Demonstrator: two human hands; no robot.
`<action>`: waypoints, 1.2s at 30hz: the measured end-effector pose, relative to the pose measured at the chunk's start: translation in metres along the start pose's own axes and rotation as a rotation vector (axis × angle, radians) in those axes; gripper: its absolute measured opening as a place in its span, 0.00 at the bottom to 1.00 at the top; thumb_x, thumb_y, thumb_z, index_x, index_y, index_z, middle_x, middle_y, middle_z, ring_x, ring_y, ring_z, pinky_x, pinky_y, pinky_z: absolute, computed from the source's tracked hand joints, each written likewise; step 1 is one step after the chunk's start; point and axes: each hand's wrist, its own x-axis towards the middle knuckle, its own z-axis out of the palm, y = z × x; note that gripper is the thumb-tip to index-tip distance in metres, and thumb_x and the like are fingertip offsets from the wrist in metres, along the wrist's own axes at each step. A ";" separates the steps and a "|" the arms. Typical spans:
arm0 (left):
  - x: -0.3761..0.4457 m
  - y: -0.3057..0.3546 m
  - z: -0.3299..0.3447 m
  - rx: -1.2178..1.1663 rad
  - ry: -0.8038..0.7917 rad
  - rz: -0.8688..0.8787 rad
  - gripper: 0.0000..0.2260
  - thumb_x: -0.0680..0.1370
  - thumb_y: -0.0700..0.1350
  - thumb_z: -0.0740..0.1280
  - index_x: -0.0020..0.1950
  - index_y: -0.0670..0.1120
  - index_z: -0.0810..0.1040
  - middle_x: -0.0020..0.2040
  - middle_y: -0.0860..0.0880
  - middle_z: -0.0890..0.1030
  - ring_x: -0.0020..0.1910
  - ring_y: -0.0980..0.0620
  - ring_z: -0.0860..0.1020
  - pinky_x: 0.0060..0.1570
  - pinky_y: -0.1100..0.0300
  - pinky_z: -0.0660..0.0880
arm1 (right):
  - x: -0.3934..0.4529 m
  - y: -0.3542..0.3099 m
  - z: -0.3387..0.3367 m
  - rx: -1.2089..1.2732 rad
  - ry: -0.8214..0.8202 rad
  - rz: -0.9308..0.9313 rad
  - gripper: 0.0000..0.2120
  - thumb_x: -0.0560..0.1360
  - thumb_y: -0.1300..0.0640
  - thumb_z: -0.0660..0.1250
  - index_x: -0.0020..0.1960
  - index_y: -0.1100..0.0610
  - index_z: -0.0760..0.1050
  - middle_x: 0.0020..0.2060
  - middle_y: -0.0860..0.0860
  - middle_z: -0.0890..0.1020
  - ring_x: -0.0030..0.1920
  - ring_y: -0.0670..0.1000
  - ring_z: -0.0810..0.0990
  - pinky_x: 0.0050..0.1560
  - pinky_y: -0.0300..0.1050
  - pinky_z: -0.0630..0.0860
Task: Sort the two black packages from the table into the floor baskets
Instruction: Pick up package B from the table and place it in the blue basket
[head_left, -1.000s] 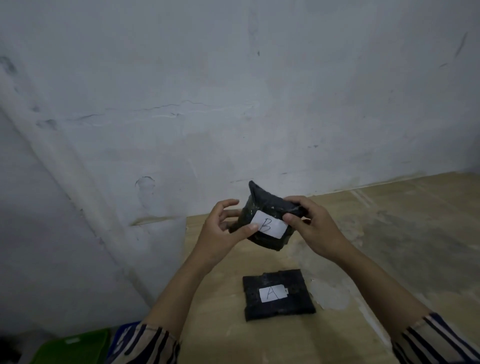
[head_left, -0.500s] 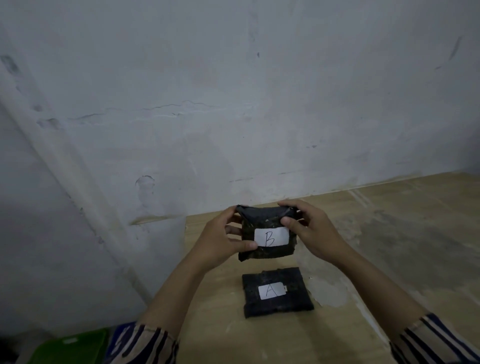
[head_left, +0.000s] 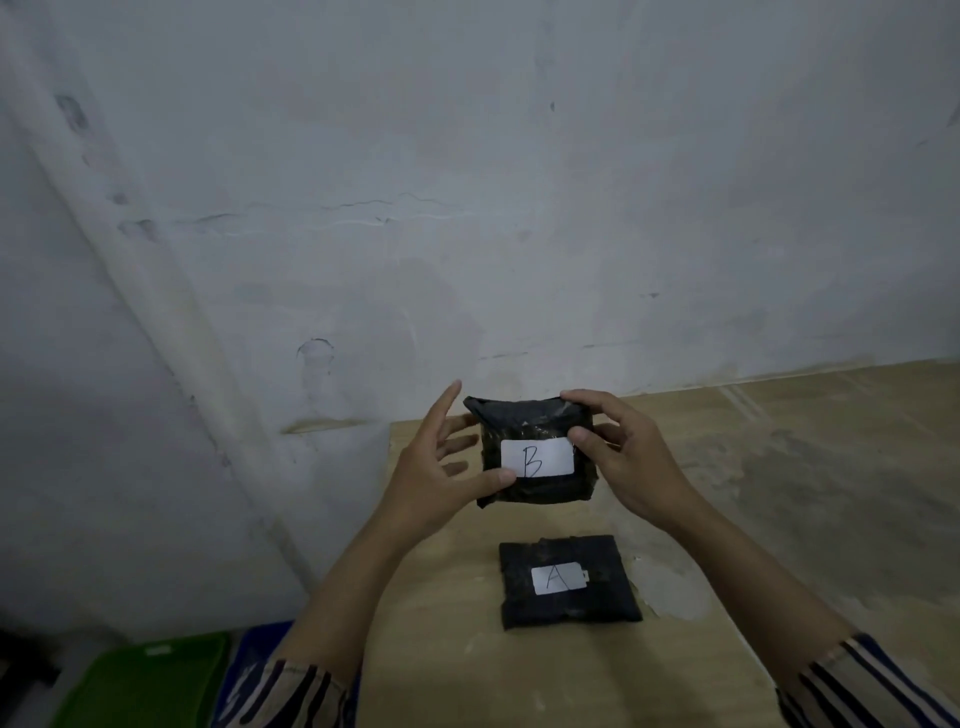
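A black package with a white label marked B (head_left: 535, 483) is held up above the table, label facing me. My left hand (head_left: 441, 478) grips its left edge, thumb on the label's corner and the other fingers spread behind it. My right hand (head_left: 623, 462) pinches its right side near the top. A second black package labelled A (head_left: 569, 582) lies flat on the wooden table (head_left: 779, 493), just below the held one. At the bottom left, on the floor, a green basket (head_left: 145, 680) and a blue basket (head_left: 249, 670) show partly.
A grey-white plastered wall (head_left: 467, 208) rises directly behind the table. The table's left edge runs down near the baskets. Pale patches mark the tabletop to the right of package A. My striped sleeves cross the bottom corners.
The B package turned from tilted to upright with its label squarely facing me. My left fingers spread wider behind it. Package A stayed still.
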 end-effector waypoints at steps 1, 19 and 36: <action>-0.002 -0.003 -0.003 0.039 0.007 -0.009 0.39 0.59 0.59 0.74 0.63 0.71 0.56 0.60 0.60 0.70 0.58 0.61 0.72 0.54 0.63 0.69 | 0.000 0.001 0.003 0.003 -0.005 0.007 0.21 0.74 0.65 0.62 0.50 0.37 0.71 0.51 0.44 0.76 0.50 0.51 0.78 0.42 0.35 0.79; -0.089 -0.086 -0.128 0.531 0.019 -0.247 0.34 0.73 0.60 0.62 0.72 0.58 0.45 0.77 0.50 0.47 0.74 0.54 0.44 0.71 0.48 0.49 | -0.017 0.016 0.161 -0.041 -0.155 0.131 0.19 0.73 0.68 0.62 0.52 0.44 0.73 0.52 0.49 0.77 0.52 0.55 0.77 0.53 0.49 0.76; -0.157 -0.200 -0.331 0.531 -0.112 -0.235 0.30 0.75 0.58 0.60 0.73 0.54 0.50 0.76 0.51 0.52 0.74 0.53 0.46 0.72 0.50 0.49 | -0.032 0.015 0.418 -0.053 -0.084 0.342 0.22 0.72 0.70 0.63 0.63 0.56 0.68 0.53 0.49 0.75 0.53 0.49 0.75 0.47 0.22 0.70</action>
